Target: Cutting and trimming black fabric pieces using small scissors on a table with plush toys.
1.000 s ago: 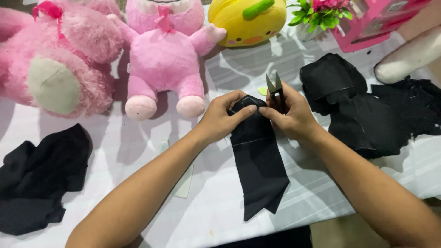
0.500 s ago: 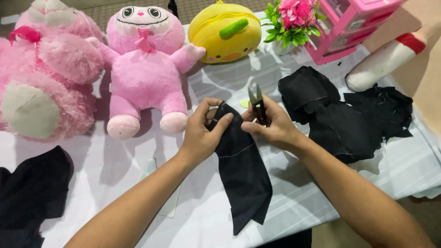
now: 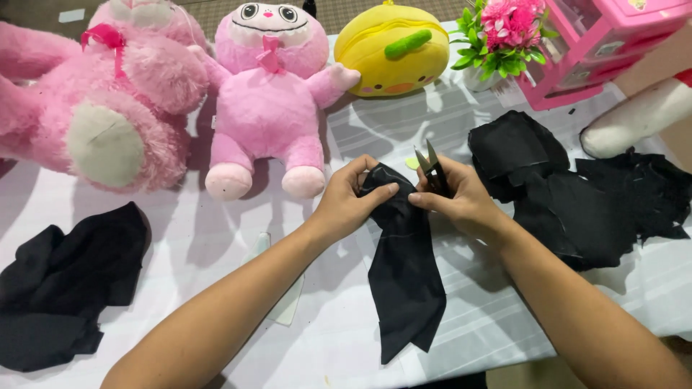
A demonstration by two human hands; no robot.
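Note:
My left hand (image 3: 348,203) pinches the top of a long black fabric piece (image 3: 405,274) that hangs down over the white table (image 3: 216,245). My right hand (image 3: 455,197) grips the same top edge with thumb and forefinger and also holds small thread snips (image 3: 431,167), blades pointing up and away. The two hands meet at the fabric's upper end, near the middle of the table.
A pile of black fabric pieces (image 3: 577,194) lies to the right, another black heap (image 3: 65,288) at the left. Behind stand two pink plush toys (image 3: 115,108) (image 3: 270,94), a yellow plush (image 3: 393,50), a flower pot (image 3: 504,36) and pink drawers (image 3: 605,43).
The view has shifted, so everything sits lower and further right in frame. Both hands keep the same hold on the fabric and snips.

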